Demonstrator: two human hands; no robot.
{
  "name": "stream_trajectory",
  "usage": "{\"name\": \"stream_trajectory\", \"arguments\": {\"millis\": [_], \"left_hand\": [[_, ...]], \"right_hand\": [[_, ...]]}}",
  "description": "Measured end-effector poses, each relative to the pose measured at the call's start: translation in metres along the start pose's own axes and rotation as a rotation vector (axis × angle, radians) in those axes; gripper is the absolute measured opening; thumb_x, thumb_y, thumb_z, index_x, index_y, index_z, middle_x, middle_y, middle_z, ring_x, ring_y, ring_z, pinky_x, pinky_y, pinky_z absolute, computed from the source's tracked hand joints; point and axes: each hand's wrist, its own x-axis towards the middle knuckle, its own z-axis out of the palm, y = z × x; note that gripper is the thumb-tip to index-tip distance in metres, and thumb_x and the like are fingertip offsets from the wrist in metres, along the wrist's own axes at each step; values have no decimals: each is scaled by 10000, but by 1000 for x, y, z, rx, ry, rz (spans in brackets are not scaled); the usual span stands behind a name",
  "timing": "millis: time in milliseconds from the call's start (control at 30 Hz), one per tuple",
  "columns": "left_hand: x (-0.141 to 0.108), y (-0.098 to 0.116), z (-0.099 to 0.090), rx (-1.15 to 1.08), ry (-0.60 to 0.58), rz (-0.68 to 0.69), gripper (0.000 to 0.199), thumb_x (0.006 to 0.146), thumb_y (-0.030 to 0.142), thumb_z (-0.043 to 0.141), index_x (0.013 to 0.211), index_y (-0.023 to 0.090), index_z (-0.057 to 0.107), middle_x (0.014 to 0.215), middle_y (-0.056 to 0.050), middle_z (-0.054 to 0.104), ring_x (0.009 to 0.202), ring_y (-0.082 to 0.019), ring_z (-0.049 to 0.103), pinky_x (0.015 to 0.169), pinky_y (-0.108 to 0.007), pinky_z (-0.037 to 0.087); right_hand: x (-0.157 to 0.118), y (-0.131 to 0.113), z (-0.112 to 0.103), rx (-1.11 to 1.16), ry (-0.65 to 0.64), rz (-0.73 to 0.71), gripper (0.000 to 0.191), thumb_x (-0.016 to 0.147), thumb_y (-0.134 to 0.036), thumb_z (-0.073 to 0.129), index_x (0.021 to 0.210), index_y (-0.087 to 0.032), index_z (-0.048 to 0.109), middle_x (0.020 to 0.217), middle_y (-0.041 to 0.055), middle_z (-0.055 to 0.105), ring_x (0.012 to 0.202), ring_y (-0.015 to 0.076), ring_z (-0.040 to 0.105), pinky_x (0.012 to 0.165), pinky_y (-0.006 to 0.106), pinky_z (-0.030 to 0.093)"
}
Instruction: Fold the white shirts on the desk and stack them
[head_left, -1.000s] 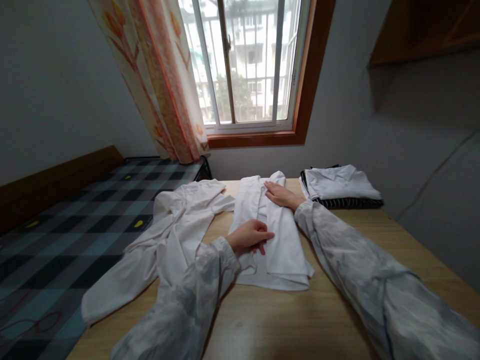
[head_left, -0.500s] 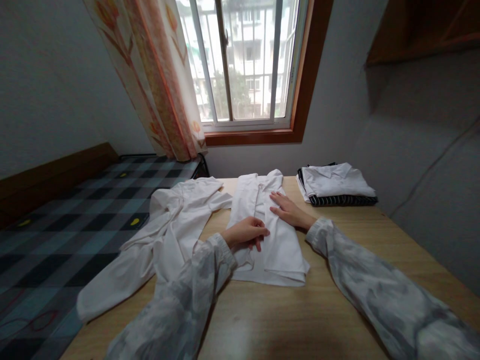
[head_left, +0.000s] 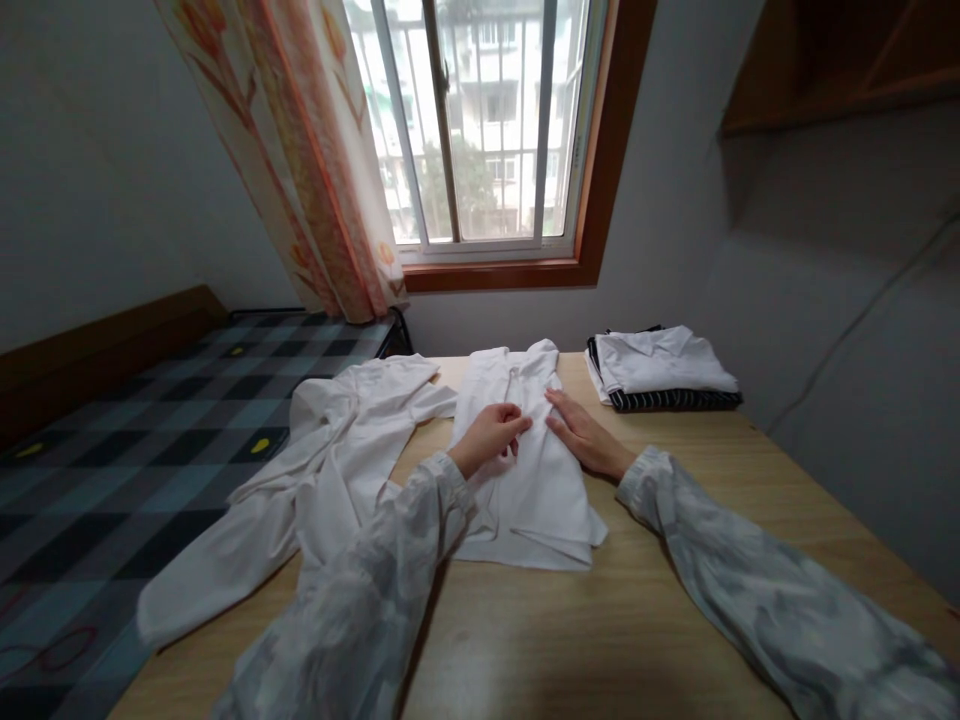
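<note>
A partly folded white shirt [head_left: 551, 490] lies on the wooden table in front of me, its lower hem toward me. My left hand [head_left: 491, 437] is over the middle of it, thumb and fingers pinched together on the cloth near the front opening. Along the shirt's right edge rests my right hand [head_left: 589, 435], its fingers stretched out and touching the fabric. To the left, a second white shirt [head_left: 341, 460] is spread loosely, with one sleeve reaching toward the near left corner of the table.
A stack of folded clothes [head_left: 664, 365], white on top with black striped cloth beneath, sits at the table's [head_left: 517, 640] back right. A bed [head_left: 150, 450] with a checked cover adjoins the left side. Behind are a curtain [head_left: 315, 180] and a barred window [head_left: 495, 140].
My left hand has moved a little farther up the shirt, away from me. My right hand has slid from on top of the cloth toward its right edge. The view has shifted slightly.
</note>
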Motion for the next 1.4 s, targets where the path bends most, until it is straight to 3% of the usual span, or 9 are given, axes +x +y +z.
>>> {"name": "stream_trajectory", "arguments": {"millis": [100,233,400,600,733,900,1067,1200,1400], "left_hand": [[-7,-6,-7,-109,14,54,315,883,377,815,807,206,562,613,74,520,492,-85,541,471,-178,414],[-18,-18,-14,-150,64,-57,236,869,315,726,792,220,524,620,84,464,489,-84,453,478,-199,353],[-23,-18,-19,271,204,-8,158,875,225,676,763,211,565,617,52,534,561,-117,485,545,-238,317],[-24,-16,-21,680,154,62,182,902,228,685,730,211,627,701,-14,672,669,-179,585,642,-284,384],[-19,-10,-23,846,108,39,166,934,326,705,818,206,701,815,-62,756,744,-214,657,662,-304,389],[13,14,-26,894,165,28,366,963,558,716,965,199,786,928,-104,818,866,-260,727,710,-308,425],[61,29,-27,756,206,-51,365,982,523,713,891,183,809,653,-50,728,709,-227,706,733,-295,467],[94,26,-26,718,278,-62,377,989,523,715,880,174,807,632,-54,718,749,-231,726,749,-283,476],[127,13,-20,639,391,-10,315,1008,430,695,846,175,784,839,-99,799,849,-237,740,745,-287,476]], "right_hand": [[0,-5,-1,-50,-21,-17,777,1157,-682,384,1796,-242,347,1859,137,309,1745,311,233,1429,584,201],[-1,-13,-4,-119,-89,-28,812,1162,-649,383,1828,-203,250,1871,153,257,1741,320,243,1425,585,223],[-1,-21,-6,-221,-150,-35,748,1163,-608,417,1787,-197,375,1832,160,356,1719,349,303,1406,605,257],[-3,-29,-11,-292,-190,-50,652,1140,-486,502,1721,-189,499,1800,155,430,1700,363,339,1385,601,276],[-3,-29,-14,-297,-218,-62,644,1090,-394,562,1706,-215,522,1802,137,431,1694,370,345,1375,625,269],[-4,-28,-12,-261,-232,-71,636,1083,-373,558,1707,-258,525,1807,125,424,1675,365,389,1359,638,292],[-4,-29,-12,-257,-232,-90,626,1076,-357,565,1690,-239,543,1804,131,429,1673,352,398,1365,618,303],[-3,-32,-11,-257,-232,-84,638,1050,-322,590,1678,-219,552,1800,146,432,1667,352,408,1366,614,308],[-2,-37,-12,-255,-229,-99,637,1005,-282,625,1636,-205,585,1787,158,451,1654,351,423,1370,588,307]]}}
